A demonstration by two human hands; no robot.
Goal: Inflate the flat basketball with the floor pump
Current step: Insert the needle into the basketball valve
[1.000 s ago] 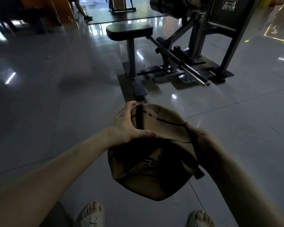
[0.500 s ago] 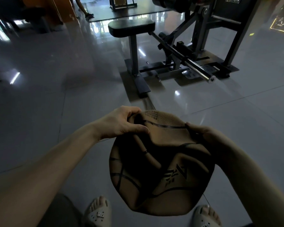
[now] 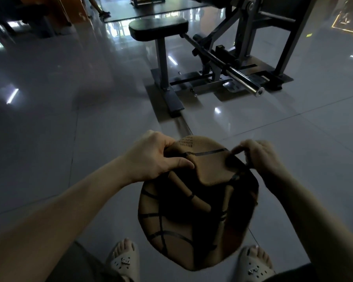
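Note:
A flat, caved-in tan basketball point(image 3: 204, 204) with black seams hangs in front of me above my feet. My left hand point(image 3: 153, 155) grips its upper left edge, thumb pressed across the folded skin. My right hand point(image 3: 259, 157) pinches the upper right edge with curled fingers. The ball's face is deeply dented, with a folded ridge running across it. No floor pump is in view.
A black gym machine stands ahead, with a padded seat point(image 3: 158, 29) on a post and a chrome bar point(image 3: 245, 80) sticking out toward me. Glossy grey floor tiles point(image 3: 69, 119) spread to the left. My feet in pale sandals point(image 3: 123, 261) are below the ball.
The ball has tilted and dropped lower, its dented face now toward me. My right hand shifted from cupping the side to pinching the top edge. My view moved closer to the machine.

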